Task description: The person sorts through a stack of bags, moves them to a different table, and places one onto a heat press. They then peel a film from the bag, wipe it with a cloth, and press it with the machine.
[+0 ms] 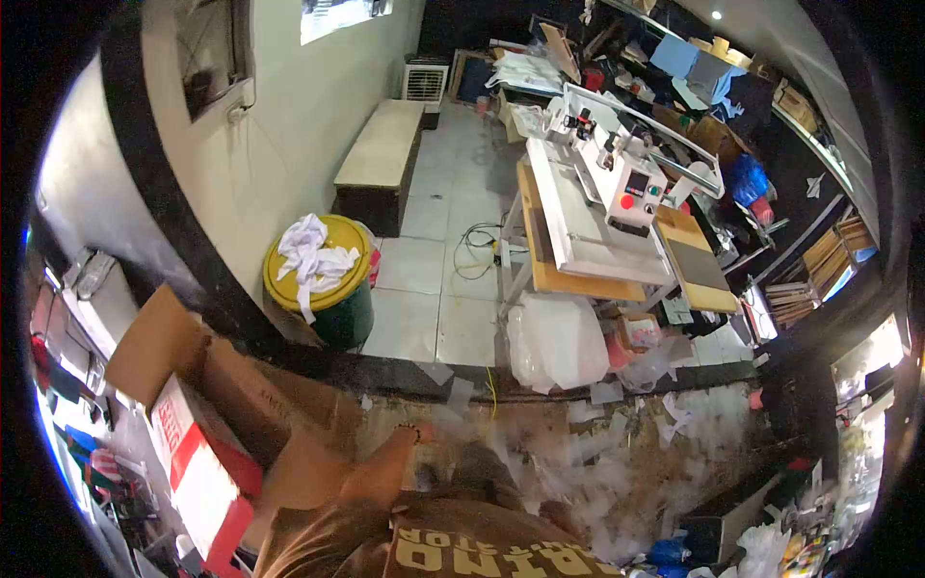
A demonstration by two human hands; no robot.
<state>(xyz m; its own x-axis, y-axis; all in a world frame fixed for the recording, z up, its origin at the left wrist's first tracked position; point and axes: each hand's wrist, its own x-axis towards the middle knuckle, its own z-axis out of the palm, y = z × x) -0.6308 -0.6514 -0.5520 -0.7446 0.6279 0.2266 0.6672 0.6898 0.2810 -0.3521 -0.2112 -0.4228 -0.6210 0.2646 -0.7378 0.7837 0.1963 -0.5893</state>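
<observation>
The left hand (427,436) hung near the cardboard box (243,390), grip impossible to tell, right hand unseen; the paper-strewn floor (544,443) called for careful footing.

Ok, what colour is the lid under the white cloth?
The lid is yellow; it shows best in the head view.

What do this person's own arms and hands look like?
The left hand looks bare, though blurred, with a dark, seemingly beaded bracelet at the wrist. A loose brown sleeve leaves the forearm uncovered; the brown shirt bears pale lettering. The right hand cannot be made out.
</observation>
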